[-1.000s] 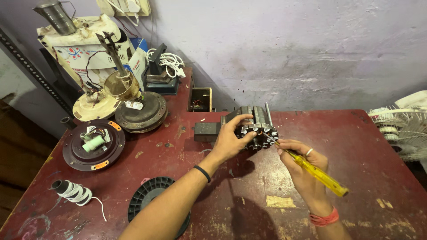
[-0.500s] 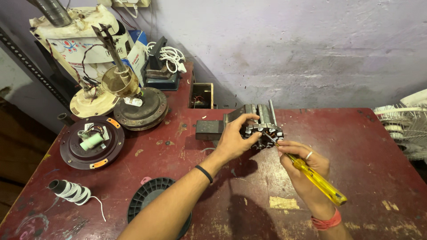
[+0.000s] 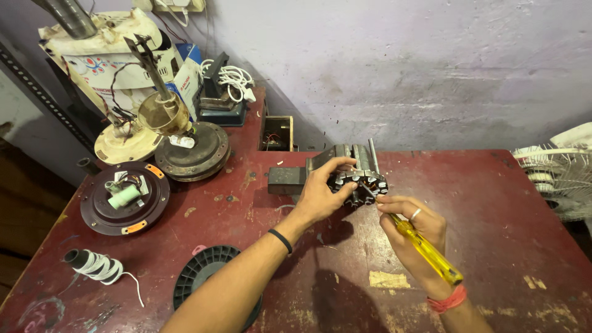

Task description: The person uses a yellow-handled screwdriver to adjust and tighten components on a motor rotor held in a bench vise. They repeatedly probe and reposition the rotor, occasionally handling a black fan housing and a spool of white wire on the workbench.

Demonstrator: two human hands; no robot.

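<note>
- The left hand (image 3: 322, 192) curls its fingers over the near side of a motor stator (image 3: 359, 182), a ring of dark slots and metal laminations, holding it just above the red worktable (image 3: 493, 203) near the wall.
- The right hand (image 3: 412, 229) is closed round a yellow-handled screwdriver (image 3: 425, 250), whose dark tip rests against the lower edge of the stator.
- A dark metal block (image 3: 287, 180) lies just left of the stator, partly behind the left hand's knuckles.
- Behind it, against the wall, stands a small open box (image 3: 277, 134).
- Further left lie a round dark motor cover (image 3: 125, 198) with a pale green part in its middle, and a rusty fan motor (image 3: 185, 145) with a brass-coloured dome.
- A black ribbed disc (image 3: 206, 277) lies under the left forearm, which hides part of it.
- A spool of white cord (image 3: 97, 266) lies near the table's left edge.
- A white fan guard (image 3: 555, 179) shows at the right edge.
</note>
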